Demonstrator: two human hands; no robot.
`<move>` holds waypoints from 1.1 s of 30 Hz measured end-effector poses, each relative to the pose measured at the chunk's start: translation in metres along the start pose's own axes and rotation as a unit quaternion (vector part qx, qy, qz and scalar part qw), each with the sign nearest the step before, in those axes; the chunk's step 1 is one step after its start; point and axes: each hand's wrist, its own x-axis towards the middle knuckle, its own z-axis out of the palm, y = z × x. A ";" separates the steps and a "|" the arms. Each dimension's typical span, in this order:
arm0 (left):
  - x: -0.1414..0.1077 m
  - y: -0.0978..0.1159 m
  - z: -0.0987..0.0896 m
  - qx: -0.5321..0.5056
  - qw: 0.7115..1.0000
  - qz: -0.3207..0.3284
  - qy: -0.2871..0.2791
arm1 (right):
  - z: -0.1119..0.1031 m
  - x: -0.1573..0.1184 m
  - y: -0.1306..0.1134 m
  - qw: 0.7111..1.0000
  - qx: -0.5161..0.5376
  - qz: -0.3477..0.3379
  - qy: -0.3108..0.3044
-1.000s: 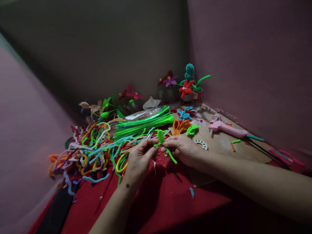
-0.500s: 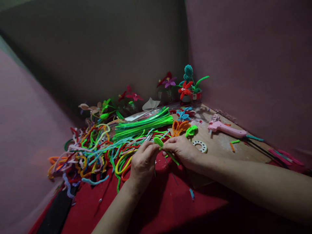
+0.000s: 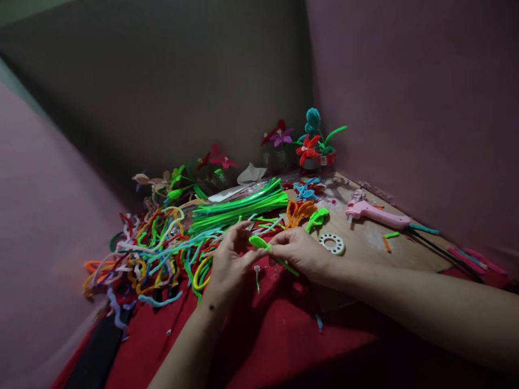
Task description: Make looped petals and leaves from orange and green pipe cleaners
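Observation:
My right hand (image 3: 302, 254) pinches a bright green pipe-cleaner loop (image 3: 259, 242) between thumb and fingers. The loop points to the left, and a green tail slants down from under my right fingers. My left hand (image 3: 231, 259) is beside it with thumb and fingers apart, the thumb tip at the lower side of the loop. Behind the hands lies a bundle of green pipe cleaners (image 3: 243, 208). Orange loops (image 3: 299, 213) and a green looped piece (image 3: 318, 218) are just beyond my right hand.
Tangled coloured pipe cleaners (image 3: 150, 254) cover the left side. A pink glue gun (image 3: 379, 215) and a white ring with holes (image 3: 332, 244) lie on the board at right. Pipe-cleaner flowers (image 3: 308, 149) stand at the back. A black object (image 3: 97, 351) lies at lower left.
My left fingers have opened off the green loop, and the left hand has shifted slightly left. The loop now lies flatter, pointing left, still in my right hand.

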 end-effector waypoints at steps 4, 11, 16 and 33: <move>0.000 0.001 0.001 -0.146 0.979 -0.108 -0.097 | -0.001 0.001 0.002 1.000 -0.011 -0.004 -0.010; 0.000 0.006 0.002 -0.207 0.958 -0.176 -0.090 | -0.002 -0.004 0.000 0.999 -0.006 0.009 -0.046; 0.001 0.006 0.000 -0.171 0.969 -0.162 -0.080 | -0.002 -0.006 -0.002 0.998 0.028 -0.025 -0.048; -0.002 0.004 -0.006 -0.214 0.961 -0.127 -0.120 | -0.002 0.003 0.008 0.971 0.208 0.019 -0.119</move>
